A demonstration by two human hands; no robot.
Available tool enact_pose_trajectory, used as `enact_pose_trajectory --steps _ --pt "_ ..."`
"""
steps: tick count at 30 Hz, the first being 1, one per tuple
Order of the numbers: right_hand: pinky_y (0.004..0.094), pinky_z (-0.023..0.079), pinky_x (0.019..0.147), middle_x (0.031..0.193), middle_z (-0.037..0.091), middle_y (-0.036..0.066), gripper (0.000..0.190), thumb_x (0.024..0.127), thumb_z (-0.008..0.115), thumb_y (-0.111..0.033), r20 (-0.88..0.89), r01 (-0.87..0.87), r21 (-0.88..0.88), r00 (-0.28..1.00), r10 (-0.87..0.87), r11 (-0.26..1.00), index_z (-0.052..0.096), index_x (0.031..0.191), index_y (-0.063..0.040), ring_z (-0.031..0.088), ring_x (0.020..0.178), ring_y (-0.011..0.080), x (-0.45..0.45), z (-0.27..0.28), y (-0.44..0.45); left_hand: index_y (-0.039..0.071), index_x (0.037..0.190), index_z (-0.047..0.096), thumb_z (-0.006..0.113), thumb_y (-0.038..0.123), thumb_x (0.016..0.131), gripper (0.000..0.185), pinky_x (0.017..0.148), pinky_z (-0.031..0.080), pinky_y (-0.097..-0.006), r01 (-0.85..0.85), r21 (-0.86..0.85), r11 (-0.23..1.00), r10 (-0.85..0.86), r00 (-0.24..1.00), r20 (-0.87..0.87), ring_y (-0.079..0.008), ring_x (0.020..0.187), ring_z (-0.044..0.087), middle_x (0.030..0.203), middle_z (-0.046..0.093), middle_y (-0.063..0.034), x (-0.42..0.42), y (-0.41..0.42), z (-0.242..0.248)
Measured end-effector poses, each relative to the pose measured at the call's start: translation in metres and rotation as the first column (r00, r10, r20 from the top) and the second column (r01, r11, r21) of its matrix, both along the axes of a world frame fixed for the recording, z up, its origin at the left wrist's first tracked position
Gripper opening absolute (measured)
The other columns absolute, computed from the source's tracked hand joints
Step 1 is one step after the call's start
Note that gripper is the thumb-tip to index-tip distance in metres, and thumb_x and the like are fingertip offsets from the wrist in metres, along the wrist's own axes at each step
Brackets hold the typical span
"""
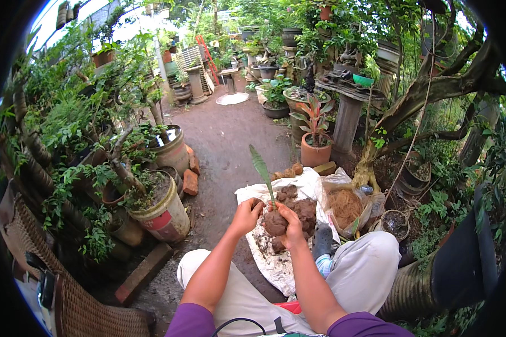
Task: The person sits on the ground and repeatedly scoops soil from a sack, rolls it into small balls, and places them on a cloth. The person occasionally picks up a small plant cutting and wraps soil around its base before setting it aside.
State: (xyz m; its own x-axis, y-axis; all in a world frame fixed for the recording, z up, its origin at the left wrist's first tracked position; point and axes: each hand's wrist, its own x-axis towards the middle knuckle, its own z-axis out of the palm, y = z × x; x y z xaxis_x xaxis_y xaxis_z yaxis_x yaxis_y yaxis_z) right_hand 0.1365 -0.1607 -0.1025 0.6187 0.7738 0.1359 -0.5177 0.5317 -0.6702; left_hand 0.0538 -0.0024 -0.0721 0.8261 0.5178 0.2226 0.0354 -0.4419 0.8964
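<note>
My right hand [293, 225] cups a round ball of wet brown mud [275, 224]. A single snake plant leaf [261, 168] rises upright from the top of that ball, leaning slightly left. Just left of the leaf, my left hand [248, 214] has its fingers curled around a small dark lump of mud [258, 208]. Beneath both hands a white woven sack [274, 271] is spread on the ground, strewn with crumbs. Larger mud clumps [304, 212] lie on it behind my right hand, which partly hides them.
A plastic bag of brown coconut fibre [343, 206] stands right of the sack. Several round brown balls [289, 172] lie behind it, near a terracotta pot [316, 151]. Left are a planted bucket [162, 212], bricks [190, 182] and a wicker chair [88, 309]. A tree trunk [369, 162] rises at right.
</note>
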Motion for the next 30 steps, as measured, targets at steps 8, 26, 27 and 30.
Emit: enact_pose_trajectory --steps 8,26,27,30 --pt "0.0386 0.061 0.09 0.121 0.067 0.012 0.043 0.103 0.059 -0.019 0.017 0.002 -0.017 1.0 -0.001 1.0 0.059 0.138 0.006 0.072 0.103 0.0214 -0.011 0.007 0.017 -0.006 0.099 0.066 0.063 0.019 0.104 0.026 0.069 0.05 -0.0415 -0.079 0.201 0.976 0.085 0.996 -0.021 -0.0241 0.07 0.063 0.079 0.068 -0.0196 -0.025 0.008 0.017" --pt "0.0369 0.061 0.09 0.118 0.069 0.011 0.039 0.102 0.057 -0.013 -0.02 0.035 0.002 0.999 -0.035 0.999 0.063 0.136 0.005 0.072 0.101 0.0192 -0.006 0.005 0.004 -0.002 0.101 0.072 0.058 0.029 0.109 0.035 0.063 0.048 -0.0371 0.038 -0.004 0.999 -0.039 0.998 -0.04 -0.015 0.067 0.058 0.073 0.064 -0.0076 -0.017 -0.002 0.005" --pt "0.0394 0.062 0.09 0.117 0.069 0.01 0.04 0.101 0.057 -0.014 -0.013 0.031 -0.009 0.999 -0.031 0.999 0.063 0.136 0.005 0.072 0.1 0.0197 -0.009 0.009 0.005 -0.002 0.101 0.072 0.058 0.029 0.109 0.035 0.063 0.048 -0.038 0.047 0.027 0.999 -0.046 0.998 -0.043 -0.0173 0.065 0.058 0.072 0.064 -0.0102 -0.019 -0.001 0.005" --pt "0.044 0.063 0.089 0.116 0.067 0.01 0.041 0.1 0.058 -0.015 0.012 0.03 -0.033 0.999 -0.029 0.999 0.063 0.136 0.005 0.071 0.099 0.021 -0.013 0.011 0.007 -0.004 0.099 0.071 0.06 0.028 0.108 0.034 0.063 0.048 -0.0408 0.024 0.162 0.987 -0.025 1.0 0.003 -0.0248 0.062 0.058 0.073 0.065 -0.0181 -0.023 0.007 0.001"
